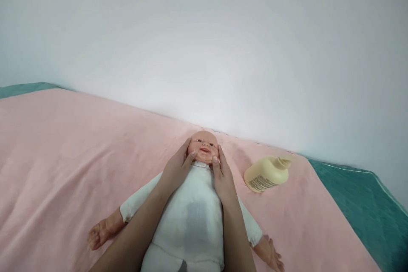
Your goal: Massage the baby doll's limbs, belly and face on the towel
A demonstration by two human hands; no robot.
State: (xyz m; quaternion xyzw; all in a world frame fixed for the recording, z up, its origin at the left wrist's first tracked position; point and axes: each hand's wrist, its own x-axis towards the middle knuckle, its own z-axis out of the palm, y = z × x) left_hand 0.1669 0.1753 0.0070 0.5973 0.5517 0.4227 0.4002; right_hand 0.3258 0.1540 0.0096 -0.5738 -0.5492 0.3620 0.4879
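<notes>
A baby doll (194,216) with a white cloth body lies on its back, its head towards the wall. My left hand (178,168) cups the left side of the doll's head, thumb on the cheek and fingers along the side. On the other side, my right hand (224,178) holds the head the same way, its thumb near the jaw. Both my forearms pass over the doll's spread arms, whose plastic hands stick out at either side. A grey patch shows on the cloth belly. The doll's lower end runs out of view.
Right of the doll, a pale yellow pump bottle (266,174) stands on the pink sheet (57,157), its printed label partly in sight. Green cloth (360,195) shows beyond the sheet at the right and far left. A plain white wall (204,42) rises behind.
</notes>
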